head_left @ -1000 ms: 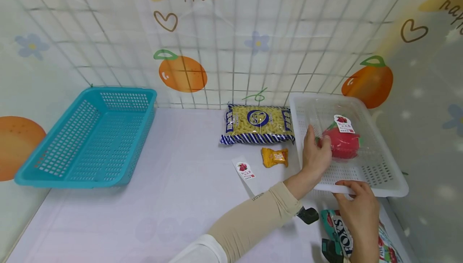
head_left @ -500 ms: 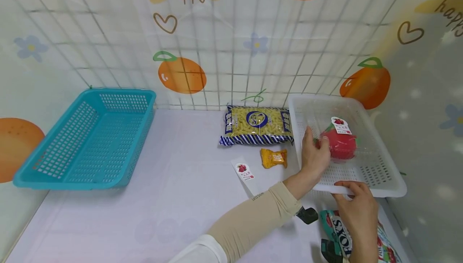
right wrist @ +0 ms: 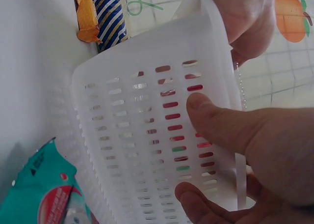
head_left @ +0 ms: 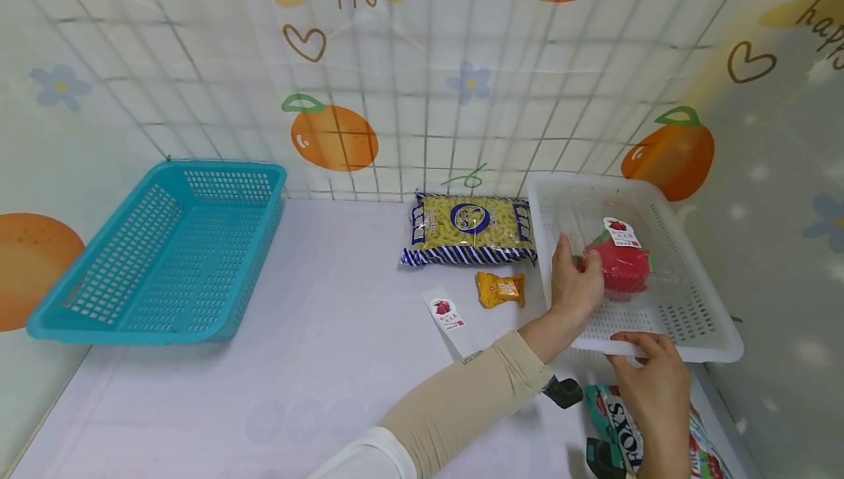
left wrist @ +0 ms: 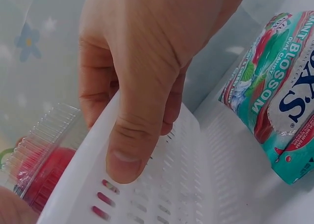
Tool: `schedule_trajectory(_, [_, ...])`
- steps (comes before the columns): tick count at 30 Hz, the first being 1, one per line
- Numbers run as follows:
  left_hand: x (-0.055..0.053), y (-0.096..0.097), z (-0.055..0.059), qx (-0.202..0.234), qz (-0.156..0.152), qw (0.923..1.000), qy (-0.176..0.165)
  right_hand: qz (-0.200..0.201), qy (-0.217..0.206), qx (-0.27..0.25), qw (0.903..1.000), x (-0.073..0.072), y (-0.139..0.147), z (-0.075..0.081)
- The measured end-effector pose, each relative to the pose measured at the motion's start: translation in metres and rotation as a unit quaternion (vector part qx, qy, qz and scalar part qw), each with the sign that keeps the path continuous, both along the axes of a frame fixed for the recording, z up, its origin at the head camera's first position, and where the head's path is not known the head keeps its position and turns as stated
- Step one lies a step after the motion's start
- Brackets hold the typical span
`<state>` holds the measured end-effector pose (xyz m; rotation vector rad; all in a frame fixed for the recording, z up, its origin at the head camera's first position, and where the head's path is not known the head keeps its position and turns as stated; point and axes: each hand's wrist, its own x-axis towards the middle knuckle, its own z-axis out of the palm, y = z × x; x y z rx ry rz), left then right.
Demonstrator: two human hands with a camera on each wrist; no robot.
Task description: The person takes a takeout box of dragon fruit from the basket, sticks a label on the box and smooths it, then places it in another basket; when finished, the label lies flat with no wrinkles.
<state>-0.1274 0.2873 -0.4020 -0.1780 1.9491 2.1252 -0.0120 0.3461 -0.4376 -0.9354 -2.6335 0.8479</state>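
Note:
In the head view a red dragon fruit (head_left: pixel 616 270) sits in a clear plastic box with a white sticker label (head_left: pixel 622 232). The box is in a white perforated basket (head_left: pixel 715 351) at the right. My left hand (head_left: pixel 574 285) reaches over the basket and holds the box's left side between thumb and fingers, which are partly hidden. My right hand (head_left: pixel 659 384) grips the basket's near rim. In the left wrist view, its thumb (left wrist: pixel 126 157) presses the outer wall and fingers go over the rim. A FOX'S candy bag (left wrist: pixel 279 96) lies near that hand.
Left of the white basket lie a bag of pasta (head_left: pixel 469 228), a small orange-wrapped snack (head_left: pixel 501 289) and a paper strip with a sticker (head_left: pixel 448 314). A teal perforated basket (head_left: pixel 231 296) stands at the left. A patterned wall sheet (head_left: pixel 422 61) closes off the back.
The box with the dragon fruit has shifted very slightly left and nearer within the basket. Both hands keep their places, and nothing has been let go.

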Motion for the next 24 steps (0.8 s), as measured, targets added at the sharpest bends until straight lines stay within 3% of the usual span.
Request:
schedule_trajectory(7, [-0.0008,0.0016,-0.0003,0.007,0.0,0.9997,-0.023,-0.001,-0.004,-0.003,1.0,0.0009,-0.0001,-0.0001])
schedule_trajectory(24, [-0.0021,0.005,-0.0005,0.007,0.011,0.9993,-0.036,0.005,0.007,0.003,1.0,0.0026,0.0008,-0.0013])
